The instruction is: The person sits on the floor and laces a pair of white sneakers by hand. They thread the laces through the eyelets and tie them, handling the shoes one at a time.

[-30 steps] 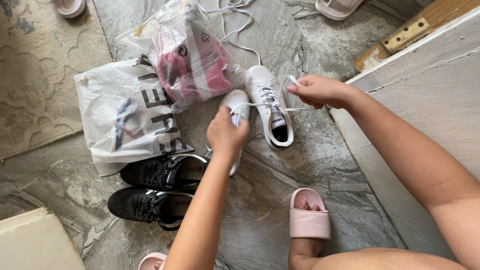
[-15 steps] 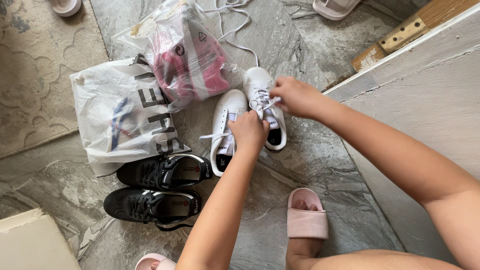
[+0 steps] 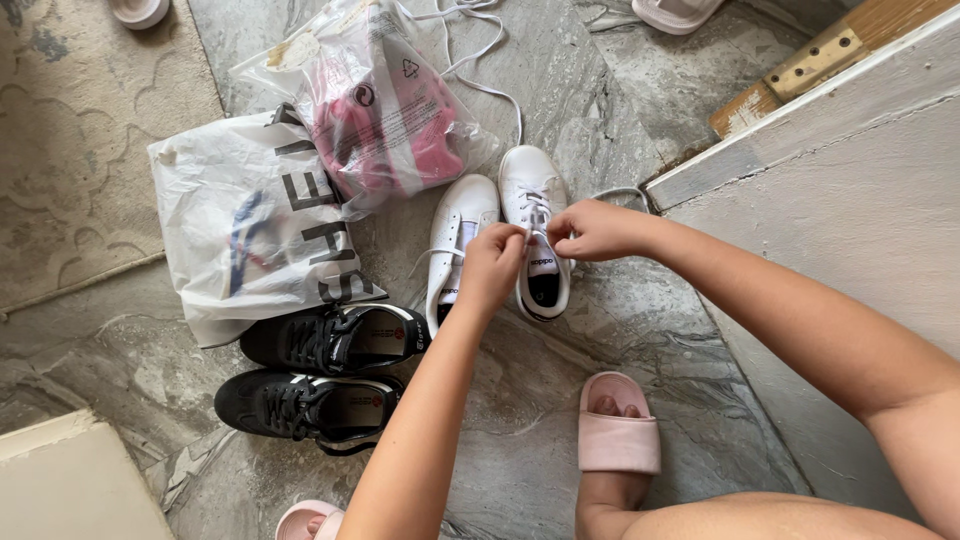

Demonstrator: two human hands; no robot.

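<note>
Two white sneakers stand side by side on the stone floor, toes pointing away from me. Over the tongue of the right white sneaker (image 3: 536, 200) my left hand (image 3: 492, 268) and my right hand (image 3: 590, 230) meet, each pinching an end of its white shoelace (image 3: 537, 214). The left white sneaker (image 3: 456, 228) is partly hidden under my left hand. A loop of lace trails to the right behind my right hand.
A pair of black sneakers (image 3: 325, 375) lies at lower left. Behind the shoes are a white plastic bag (image 3: 245, 225) and a clear bag with pink contents (image 3: 385, 115). My feet wear pink slides (image 3: 618, 428). A white step edge (image 3: 800, 150) rises at right; a rug (image 3: 70, 150) at left.
My hands were apart a second ago, stretching the lace out sideways. They have since come together over the right white sneaker's tongue, and the lace ends now cross there.
</note>
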